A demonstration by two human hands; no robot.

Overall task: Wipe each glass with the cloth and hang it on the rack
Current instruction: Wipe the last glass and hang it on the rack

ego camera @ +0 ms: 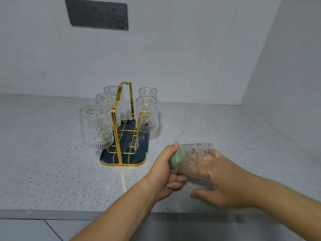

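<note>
The right hand (227, 181) curls round the base end of a glass (194, 162) held on its side just above the counter (52, 171), while the left hand (165, 173) grips a green cloth (177, 159) pushed into the glass's mouth. In the head view, the only 1 given, the gold rack (115, 129) already carries 5 upturned glasses (96, 127), 3 on its left side and 2 on its right, and 1 hook (145, 114) at the near right stands bare. So the work looks nearly done: this seems the 6th and last glass, with wiping under way and hanging left. No brand, label or readable writing shows, not even on the wall socket panel (98, 14).
</note>
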